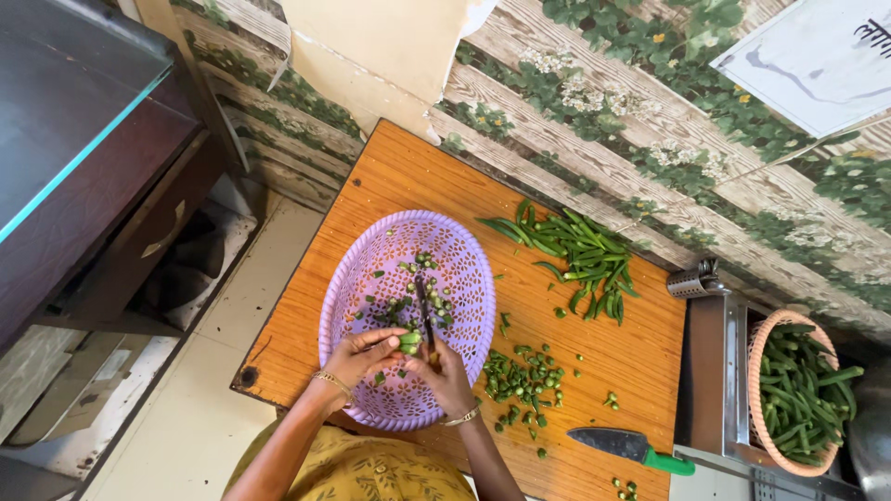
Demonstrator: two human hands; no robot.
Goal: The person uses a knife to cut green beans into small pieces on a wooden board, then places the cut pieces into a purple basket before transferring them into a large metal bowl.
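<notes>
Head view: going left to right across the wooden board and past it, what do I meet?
Purple basket → pile of cut green pieces → green-handled knife → orange basket of okra. The whole okra heap on the board sits farther back, overlapping the pile and the knife in this order, so I leave it out.

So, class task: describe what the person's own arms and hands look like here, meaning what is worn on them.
Both forearms are bare, with no sleeves reaching them. The left hand has a thin gold-coloured bangle at the wrist. The right hand has a similar slim, pale metallic bangle at its wrist. Any rings are too small to tell. Below the arms shows a yellow patterned garment.
</notes>
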